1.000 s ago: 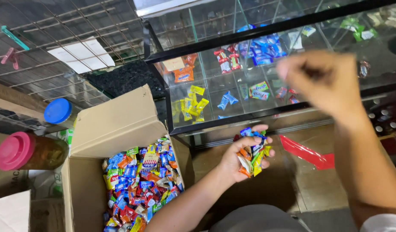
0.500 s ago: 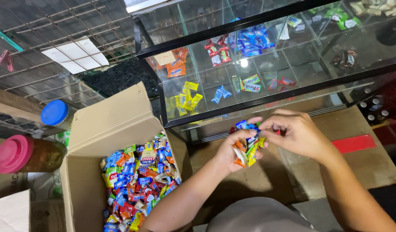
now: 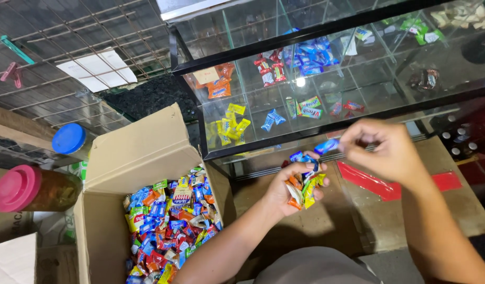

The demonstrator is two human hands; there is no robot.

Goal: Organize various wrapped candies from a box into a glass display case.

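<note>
At the far left a jar with a pink lid (image 3: 17,188) lies beside a container with a blue lid (image 3: 69,138), both next to an open cardboard box (image 3: 142,158) heaped with mixed wrapped candies (image 3: 171,221) in blue, red, yellow and green. Right of the box, the person's left hand (image 3: 291,188) is cupped shut around a small bunch of candies (image 3: 304,185), orange, yellow and blue wrappers poking out between the fingers. Just beside it, slightly higher, the right hand (image 3: 387,152) pinches a single blue-wrapped candy (image 3: 326,145) between thumb and fingertips. That piece looks very light, with a crinkly, slick wrapper over a small firm core; it is probably best taken across its body rather than by the twisted end, which could slip. Beyond both hands stands a glass display case (image 3: 242,142) divided into compartments, each holding sorted candies by colour. A red tape strip (image 3: 379,184) crosses the brown cardboard (image 3: 463,210) below the right hand.
</note>
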